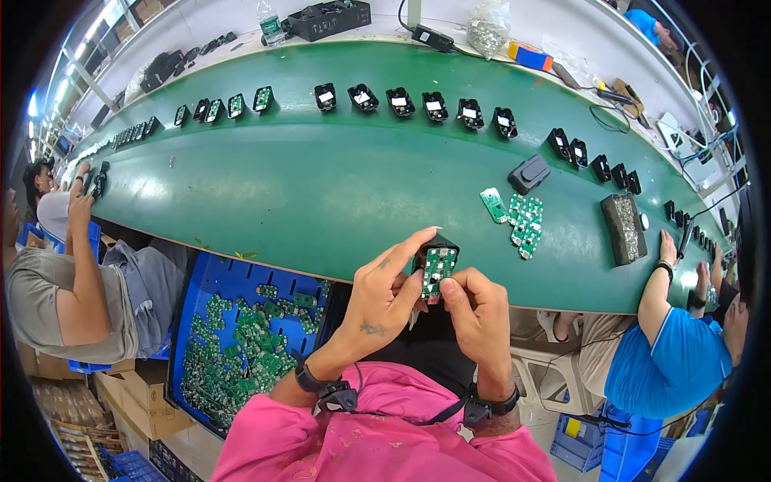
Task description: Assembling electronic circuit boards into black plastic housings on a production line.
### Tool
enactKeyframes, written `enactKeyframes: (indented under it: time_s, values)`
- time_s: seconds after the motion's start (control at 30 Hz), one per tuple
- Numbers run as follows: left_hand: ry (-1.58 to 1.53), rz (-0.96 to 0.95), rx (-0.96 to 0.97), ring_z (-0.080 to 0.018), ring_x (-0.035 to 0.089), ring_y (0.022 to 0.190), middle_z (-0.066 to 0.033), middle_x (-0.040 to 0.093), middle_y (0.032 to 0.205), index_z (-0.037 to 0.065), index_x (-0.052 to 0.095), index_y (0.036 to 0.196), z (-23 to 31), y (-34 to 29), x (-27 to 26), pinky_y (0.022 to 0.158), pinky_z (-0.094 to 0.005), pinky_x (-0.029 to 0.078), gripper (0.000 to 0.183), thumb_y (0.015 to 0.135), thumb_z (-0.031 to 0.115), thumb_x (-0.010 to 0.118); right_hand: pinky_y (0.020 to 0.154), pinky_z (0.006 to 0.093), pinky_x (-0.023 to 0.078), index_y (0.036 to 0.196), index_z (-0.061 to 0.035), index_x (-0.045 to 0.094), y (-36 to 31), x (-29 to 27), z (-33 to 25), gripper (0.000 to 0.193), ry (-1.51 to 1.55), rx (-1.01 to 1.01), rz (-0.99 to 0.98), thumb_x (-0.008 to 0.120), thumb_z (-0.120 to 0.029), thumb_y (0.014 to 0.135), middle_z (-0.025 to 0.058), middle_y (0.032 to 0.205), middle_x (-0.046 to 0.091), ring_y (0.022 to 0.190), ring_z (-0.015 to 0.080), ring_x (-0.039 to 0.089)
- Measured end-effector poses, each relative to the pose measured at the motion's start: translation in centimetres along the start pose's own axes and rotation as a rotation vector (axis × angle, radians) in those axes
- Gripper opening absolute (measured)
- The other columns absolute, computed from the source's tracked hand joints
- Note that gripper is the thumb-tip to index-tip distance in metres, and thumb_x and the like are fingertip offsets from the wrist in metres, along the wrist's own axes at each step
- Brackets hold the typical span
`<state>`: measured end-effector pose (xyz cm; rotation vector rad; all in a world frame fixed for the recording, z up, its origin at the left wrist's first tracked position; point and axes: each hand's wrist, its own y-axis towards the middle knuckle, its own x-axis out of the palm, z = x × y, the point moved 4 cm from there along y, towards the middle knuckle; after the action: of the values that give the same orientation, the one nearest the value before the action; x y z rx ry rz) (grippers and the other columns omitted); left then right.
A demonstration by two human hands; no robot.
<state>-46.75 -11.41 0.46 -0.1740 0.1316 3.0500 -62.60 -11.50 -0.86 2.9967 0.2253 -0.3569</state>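
Over the table's near edge, my left hand [384,293] is wrapped round a small black plastic housing [421,255]. A green circuit board [439,269] with small components lies in the housing's open face. My right hand [478,313] is closed at its lower right corner, with the thumb against the board's lower edge. Something reddish shows at the board's bottom end, too small to make out. To the right on the table lie several loose green circuit boards [527,221], beside a closed black housing [529,173].
Open black housings [434,107] stand in a row along the green table [321,185]. A blue bin [193,321] of circuit boards is at my lower left. A dark speckled block [623,230] lies at right. Co-workers sit on both sides, one in a blue shirt [675,361].
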Motion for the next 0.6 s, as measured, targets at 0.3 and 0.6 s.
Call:
enactKeyframes:
  time_s: [0.3,0.6]
  values:
    - [-0.098,-0.005,-0.04,-0.0096,0.064,0.059,-0.0125,0.067,0.111,0.001,0.052,0.138,-1.1,0.1,0.2,0.054,-0.0244,0.052,0.038,0.101,0.013,0.053,0.05,0.0289,0.036,0.08,0.0026,0.063,0.2,0.0,-0.9,0.022,-0.157,-0.075,0.084,0.066,-0.013,0.095,0.0051,0.06,0.056,0.054,0.0098,0.049]
    - [-0.126,0.045,-0.066,-0.0088,0.063,0.069,-0.0159,0.063,0.122,0.001,0.051,0.139,-2.4,0.2,0.5,0.052,-0.0206,0.053,0.041,0.101,0.016,0.054,0.055,0.041,0.045,0.079,0.0016,0.062,0.5,-0.2,-0.9,0.02,-0.295,-0.097,-0.01,0.067,-0.013,0.093,0.0177,0.068,0.062,0.06,0.0346,0.061]
